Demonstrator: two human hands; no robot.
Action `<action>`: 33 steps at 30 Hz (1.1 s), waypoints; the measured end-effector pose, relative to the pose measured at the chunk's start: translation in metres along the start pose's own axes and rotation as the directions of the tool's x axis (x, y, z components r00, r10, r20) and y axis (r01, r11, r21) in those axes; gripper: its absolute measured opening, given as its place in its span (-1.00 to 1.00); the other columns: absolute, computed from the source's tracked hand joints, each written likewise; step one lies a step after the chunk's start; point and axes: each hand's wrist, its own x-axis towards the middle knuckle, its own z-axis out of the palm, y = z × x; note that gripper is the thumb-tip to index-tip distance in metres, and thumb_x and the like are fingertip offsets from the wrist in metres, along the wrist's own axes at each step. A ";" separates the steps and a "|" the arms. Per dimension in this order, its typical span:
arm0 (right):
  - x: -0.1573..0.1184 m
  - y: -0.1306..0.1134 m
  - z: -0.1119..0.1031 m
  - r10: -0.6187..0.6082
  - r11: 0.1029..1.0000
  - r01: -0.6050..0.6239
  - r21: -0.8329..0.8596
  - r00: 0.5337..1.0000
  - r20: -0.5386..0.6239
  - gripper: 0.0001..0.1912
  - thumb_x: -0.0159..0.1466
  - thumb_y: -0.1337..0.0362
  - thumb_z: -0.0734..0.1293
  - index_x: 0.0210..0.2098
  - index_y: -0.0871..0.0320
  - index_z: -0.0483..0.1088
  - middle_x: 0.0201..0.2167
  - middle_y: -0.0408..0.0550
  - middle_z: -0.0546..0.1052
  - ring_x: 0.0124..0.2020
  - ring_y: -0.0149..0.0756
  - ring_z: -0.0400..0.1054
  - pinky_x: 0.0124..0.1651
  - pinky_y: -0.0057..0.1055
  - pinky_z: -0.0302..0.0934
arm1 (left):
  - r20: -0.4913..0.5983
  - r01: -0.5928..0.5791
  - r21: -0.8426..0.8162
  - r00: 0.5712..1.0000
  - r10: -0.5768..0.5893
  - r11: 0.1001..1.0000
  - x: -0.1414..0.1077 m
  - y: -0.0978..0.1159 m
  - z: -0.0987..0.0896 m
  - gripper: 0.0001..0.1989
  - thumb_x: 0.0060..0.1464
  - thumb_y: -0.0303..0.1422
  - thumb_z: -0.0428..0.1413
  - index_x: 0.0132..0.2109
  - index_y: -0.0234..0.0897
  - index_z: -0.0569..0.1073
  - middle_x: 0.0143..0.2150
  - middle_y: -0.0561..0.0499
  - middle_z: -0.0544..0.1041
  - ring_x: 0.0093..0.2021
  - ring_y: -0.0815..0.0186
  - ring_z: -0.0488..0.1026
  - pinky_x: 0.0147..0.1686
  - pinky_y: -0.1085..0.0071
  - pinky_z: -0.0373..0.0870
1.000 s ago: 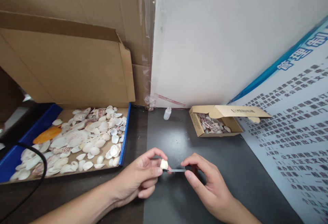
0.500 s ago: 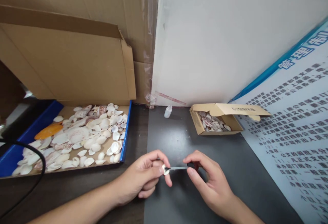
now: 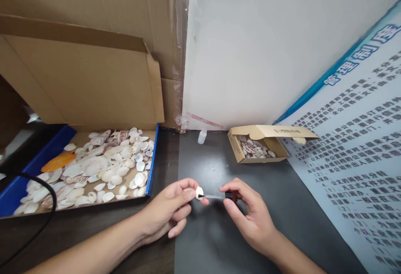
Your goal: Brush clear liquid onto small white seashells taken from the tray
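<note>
Between its thumb and fingers my left hand (image 3: 175,209) pinches a small whitish shell (image 3: 199,192). A thin, clear stick-like tool (image 3: 214,196) with a dark tip touches the shell. Its dark end lies within the fingers of my right hand (image 3: 250,213), which are closed around it. Both hands are above the dark grey mat (image 3: 200,249). To the left, a blue-edged cardboard box (image 3: 151,165) holds several shells (image 3: 94,165), mostly white, and one orange shell (image 3: 58,162).
A small clear bottle (image 3: 202,136) stands near the white panel (image 3: 232,48). At the right, a small open carton (image 3: 260,160) holds more shells. A printed sheet (image 3: 351,148) leans beyond it. A black cable (image 3: 52,211) curves at the left.
The shell in my left hand has turned and moved slightly up and left, with the tool still at it. The camera view has shifted a little.
</note>
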 end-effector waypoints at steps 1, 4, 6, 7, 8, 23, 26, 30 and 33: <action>0.001 0.000 0.001 0.003 1.000 -0.003 -0.001 1.000 -0.003 -0.87 0.33 0.31 0.27 -0.14 0.11 0.43 -0.43 -0.12 0.42 -0.46 -0.32 0.30 -0.41 -0.44 0.23 | -0.010 0.002 -0.007 1.000 -0.002 1.000 0.000 0.000 0.000 -0.78 0.18 -0.26 0.18 -0.23 -0.29 0.32 -0.25 0.01 0.55 -0.74 0.68 -0.13 -0.84 0.71 0.13; 0.006 0.000 0.002 -0.014 1.000 0.014 -0.005 1.000 0.018 -0.83 0.33 0.32 0.28 -0.10 0.12 0.44 -0.42 -0.12 0.41 -0.46 -0.33 0.31 -0.41 -0.44 0.23 | -0.037 0.004 -0.009 0.999 -0.004 1.000 -0.001 0.001 0.000 -0.77 0.17 -0.25 0.19 -0.22 -0.29 0.32 -0.22 0.00 0.55 -0.72 0.67 -0.11 -0.84 0.71 0.13; 0.012 0.001 0.003 -0.038 0.999 0.038 -0.014 0.998 0.042 -0.83 0.33 0.31 0.28 -0.10 0.12 0.46 -0.44 -0.13 0.40 -0.47 -0.33 0.30 -0.42 -0.44 0.22 | -0.054 -0.012 -0.003 0.998 0.012 1.000 -0.002 0.002 -0.001 -0.76 0.17 -0.22 0.18 -0.23 -0.29 0.34 -0.27 0.05 0.51 -0.72 0.66 -0.12 -0.84 0.71 0.12; 0.015 0.002 0.003 -0.047 0.999 0.048 -0.018 0.998 0.053 -0.83 0.33 0.30 0.28 -0.11 0.13 0.46 -0.47 -0.14 0.39 -0.48 -0.33 0.29 -0.42 -0.44 0.22 | -0.061 -0.024 0.000 0.998 0.024 1.000 -0.002 0.003 -0.001 -0.75 0.18 -0.21 0.17 -0.24 -0.30 0.35 -0.29 0.07 0.49 -0.71 0.66 -0.12 -0.83 0.71 0.12; 0.018 0.004 0.004 -0.059 0.998 0.060 -0.018 0.997 0.057 -0.83 0.34 0.29 0.28 -0.12 0.13 0.47 -0.49 -0.15 0.38 -0.50 -0.34 0.28 -0.44 -0.45 0.21 | -0.068 -0.039 0.002 0.997 0.039 0.999 -0.002 0.003 -0.001 -0.75 0.19 -0.20 0.16 -0.26 -0.30 0.35 -0.31 0.10 0.47 -0.71 0.66 -0.12 -0.83 0.72 0.11; 0.017 0.016 0.004 -0.204 0.977 0.207 -0.051 0.978 0.049 -0.78 0.31 0.38 0.26 -0.06 0.11 0.37 -0.43 -0.15 0.38 -0.49 -0.35 0.29 -0.41 -0.43 0.26 | -0.030 -0.057 -0.080 0.998 0.055 0.995 -0.001 0.004 -0.005 -0.86 0.14 -0.40 0.18 -0.28 -0.25 0.34 -0.49 0.22 0.19 -0.63 0.57 -0.17 -0.73 0.70 0.02; 0.016 0.015 0.004 -0.183 0.980 0.187 -0.072 0.981 0.060 -0.75 0.29 0.38 0.27 -0.04 0.11 0.33 -0.42 -0.15 0.40 -0.50 -0.36 0.30 -0.41 -0.44 0.25 | -0.026 -0.051 -0.075 0.998 0.049 0.996 -0.001 0.003 -0.005 -0.87 0.16 -0.39 0.17 -0.29 -0.24 0.33 -0.55 0.24 0.06 -0.63 0.54 -0.21 -0.73 0.68 -0.02; 0.015 0.014 0.003 -0.160 0.982 0.159 -0.104 0.987 0.002 -0.80 0.27 0.38 0.28 -0.11 0.08 0.27 -0.44 -0.19 0.37 -0.51 -0.37 0.30 -0.43 -0.46 0.23 | -0.011 -0.055 -0.057 0.998 0.054 0.997 -0.001 0.003 -0.006 -0.87 0.16 -0.39 0.16 -0.30 -0.25 0.33 -0.55 0.24 0.03 -0.62 0.54 -0.22 -0.72 0.66 -0.03; 0.013 0.012 0.003 -0.174 0.978 0.170 -0.118 0.984 -0.025 -0.81 0.28 0.38 0.27 -0.12 0.07 0.23 -0.45 -0.20 0.36 -0.51 -0.37 0.30 -0.43 -0.46 0.23 | -0.013 -0.062 -0.058 0.998 0.061 0.996 0.000 0.002 -0.006 -0.87 0.17 -0.38 0.16 -0.29 -0.25 0.33 -0.53 0.23 0.05 -0.62 0.54 -0.21 -0.72 0.65 -0.02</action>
